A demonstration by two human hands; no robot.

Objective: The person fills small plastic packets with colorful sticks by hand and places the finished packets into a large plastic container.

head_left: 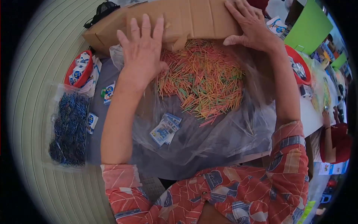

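My left hand has its fingers spread over the front of a cardboard box, holding nothing. At the box's right part is my right hand, also spread, with the thumb apart from the fingers. Between and below the hands lies a pile of thin pink, yellow and green sticks on a clear plastic sheet. Two small blue and white packets lie on the plastic, nearer to my body.
A clear tray of dark blue pieces and a red basket of packets are at the left. Another red basket stands at the right. A person in red is at the far right.
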